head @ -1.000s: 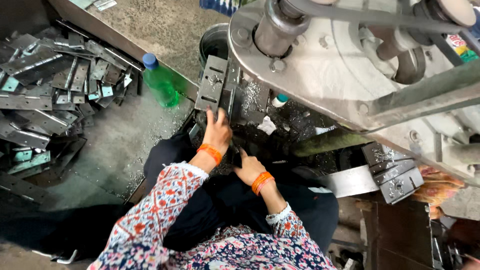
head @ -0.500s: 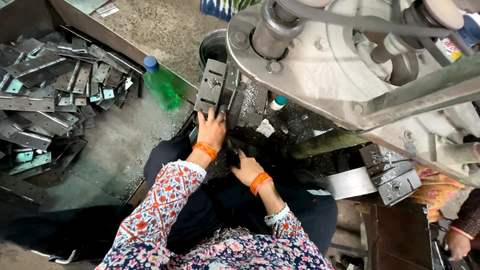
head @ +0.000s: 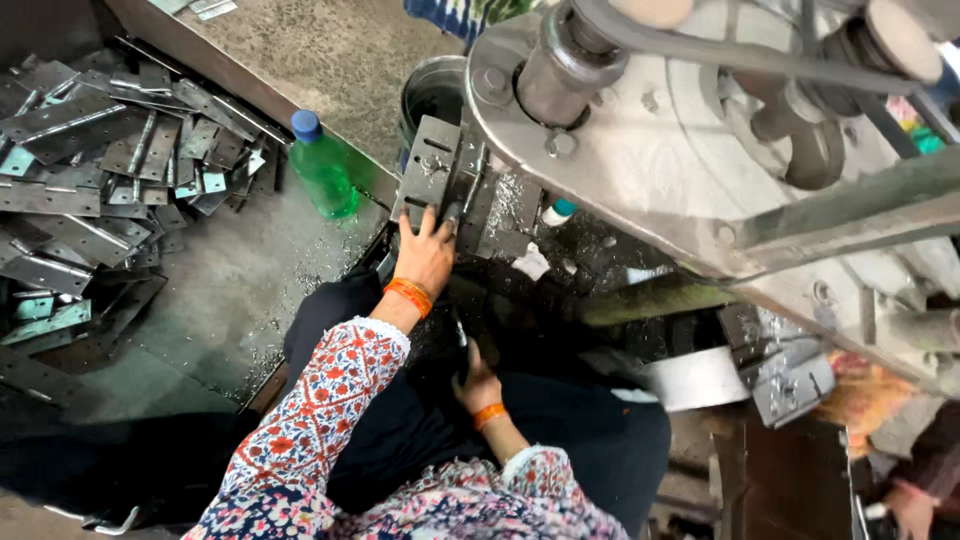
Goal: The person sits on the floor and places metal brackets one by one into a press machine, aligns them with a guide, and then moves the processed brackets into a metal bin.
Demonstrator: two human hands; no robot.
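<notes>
A flat slotted metal plate [head: 432, 170] is being set at the press [head: 640, 150], judged as the loading step; careful seating would be called for next. The left hand [head: 425, 255] lies open-fingered on the plate's lower edge. The right hand [head: 478, 380] is curled; its grip cannot be told. A dark bucket [head: 425, 95] stands behind, contents unseen.

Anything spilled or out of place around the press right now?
Yes: pale metal chips are scattered over the dark press bed beside the left hand. A green plastic bottle stands among loose hinge plates heaped in a jumble, not stacked.
</notes>
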